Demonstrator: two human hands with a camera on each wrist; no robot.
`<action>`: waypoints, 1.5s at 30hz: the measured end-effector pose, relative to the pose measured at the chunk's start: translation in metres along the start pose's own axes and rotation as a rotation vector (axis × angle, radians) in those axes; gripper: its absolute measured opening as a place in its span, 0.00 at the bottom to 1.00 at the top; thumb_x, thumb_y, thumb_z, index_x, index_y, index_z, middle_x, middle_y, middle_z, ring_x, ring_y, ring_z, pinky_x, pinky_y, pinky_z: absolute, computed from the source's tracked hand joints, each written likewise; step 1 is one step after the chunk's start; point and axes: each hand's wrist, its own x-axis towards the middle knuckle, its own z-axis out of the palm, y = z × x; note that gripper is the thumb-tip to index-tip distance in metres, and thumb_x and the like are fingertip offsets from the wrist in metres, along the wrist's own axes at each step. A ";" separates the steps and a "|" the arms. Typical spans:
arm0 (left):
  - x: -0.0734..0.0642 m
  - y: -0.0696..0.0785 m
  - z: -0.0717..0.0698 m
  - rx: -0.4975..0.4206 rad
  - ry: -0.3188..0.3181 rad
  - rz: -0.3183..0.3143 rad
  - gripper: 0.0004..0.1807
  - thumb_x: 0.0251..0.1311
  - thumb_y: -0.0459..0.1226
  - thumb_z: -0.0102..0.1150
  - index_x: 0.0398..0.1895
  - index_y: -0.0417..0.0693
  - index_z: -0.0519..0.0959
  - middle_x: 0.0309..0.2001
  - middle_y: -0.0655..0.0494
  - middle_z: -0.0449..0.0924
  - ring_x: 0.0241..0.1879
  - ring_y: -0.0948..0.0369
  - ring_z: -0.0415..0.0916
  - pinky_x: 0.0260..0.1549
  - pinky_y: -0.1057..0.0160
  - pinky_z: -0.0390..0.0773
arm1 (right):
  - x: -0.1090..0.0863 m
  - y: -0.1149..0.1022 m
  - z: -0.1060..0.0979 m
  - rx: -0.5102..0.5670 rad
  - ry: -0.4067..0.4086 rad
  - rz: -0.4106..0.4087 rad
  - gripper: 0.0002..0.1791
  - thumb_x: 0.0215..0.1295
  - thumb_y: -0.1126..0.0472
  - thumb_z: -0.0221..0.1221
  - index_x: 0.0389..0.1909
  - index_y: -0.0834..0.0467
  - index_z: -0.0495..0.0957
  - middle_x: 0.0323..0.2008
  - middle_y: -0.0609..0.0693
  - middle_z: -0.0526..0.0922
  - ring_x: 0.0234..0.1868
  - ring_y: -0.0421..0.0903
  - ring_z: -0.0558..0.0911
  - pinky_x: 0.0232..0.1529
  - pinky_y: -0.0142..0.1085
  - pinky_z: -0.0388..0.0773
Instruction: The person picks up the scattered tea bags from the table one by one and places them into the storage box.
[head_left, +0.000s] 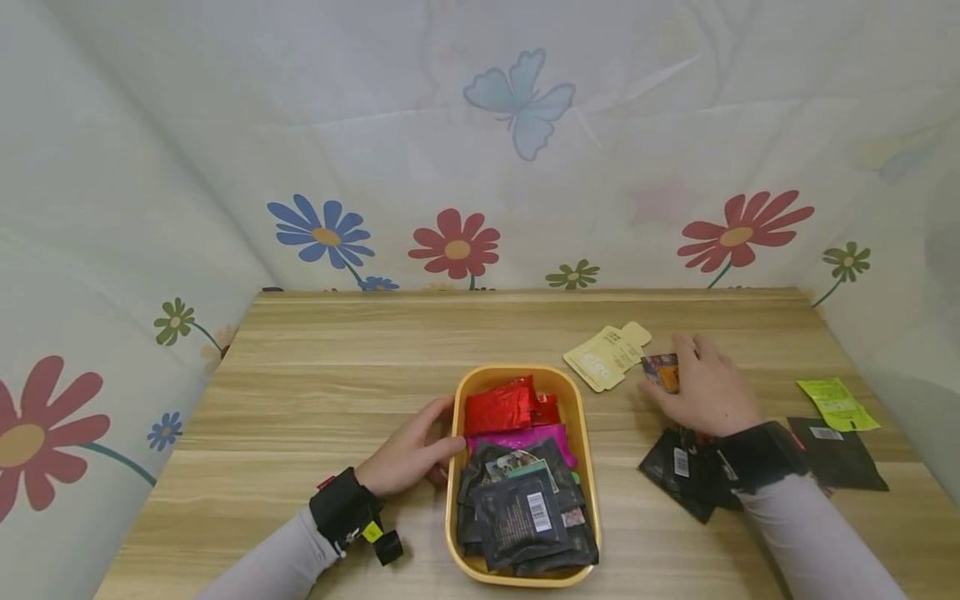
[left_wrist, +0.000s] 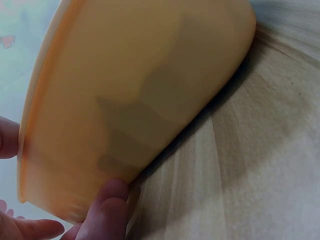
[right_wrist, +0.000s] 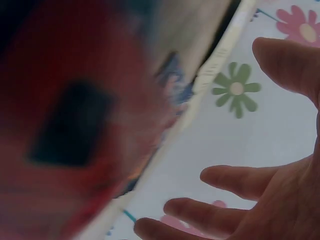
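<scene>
Against the left side of a yellow container [head_left: 452, 500], the fingers [left_wrist: 111, 212] of the left hand [head_left: 405, 457] press its outer wall while another digit laps over the rim, so the hand grips the wall. Behind them the wrist, banded in black [head_left: 347, 504], leads back to a pale sleeve [head_left: 270, 554] slanting in from the lower left. Across the table [head_left: 315, 367], the right hand's [head_left: 712, 387] fingers [right_wrist: 240, 181] are spread wide, thumb well apart, with nothing between them; that hand is palm down just above a patterned packet [head_left: 662, 372], and whether it touches is unclear. Its forearm slopes in from the lower right, over black packets [head_left: 678, 467] lying beneath the wrist. A yellow card [head_left: 603, 358] lies beyond the right thumb; red, magenta and black packets [head_left: 517, 521] fill the container.
</scene>
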 end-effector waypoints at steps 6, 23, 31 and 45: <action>0.000 0.001 0.001 0.002 -0.005 -0.004 0.36 0.69 0.43 0.54 0.78 0.54 0.55 0.71 0.48 0.62 0.31 0.52 0.84 0.25 0.51 0.84 | 0.002 0.005 0.007 -0.065 -0.110 0.052 0.58 0.55 0.25 0.55 0.67 0.73 0.64 0.52 0.76 0.70 0.40 0.65 0.74 0.40 0.59 0.77; 0.000 -0.002 0.000 0.004 -0.004 -0.001 0.37 0.68 0.44 0.55 0.78 0.54 0.55 0.71 0.48 0.62 0.31 0.52 0.83 0.25 0.51 0.84 | 0.000 0.007 0.009 -0.051 -0.043 0.058 0.53 0.49 0.31 0.64 0.62 0.72 0.68 0.48 0.75 0.69 0.35 0.64 0.74 0.35 0.58 0.79; 0.001 -0.003 0.000 -0.002 -0.007 0.003 0.37 0.68 0.44 0.55 0.78 0.55 0.55 0.71 0.49 0.63 0.31 0.52 0.83 0.25 0.50 0.84 | -0.001 0.002 0.005 -0.096 -0.079 0.092 0.59 0.46 0.25 0.62 0.62 0.72 0.66 0.43 0.72 0.72 0.32 0.61 0.74 0.32 0.55 0.78; -0.001 -0.001 0.000 -0.005 -0.005 0.006 0.37 0.68 0.46 0.56 0.78 0.55 0.56 0.70 0.48 0.63 0.31 0.51 0.83 0.25 0.50 0.84 | 0.003 -0.001 0.009 0.034 -0.112 0.030 0.60 0.45 0.35 0.69 0.72 0.67 0.59 0.49 0.72 0.69 0.40 0.62 0.74 0.38 0.56 0.78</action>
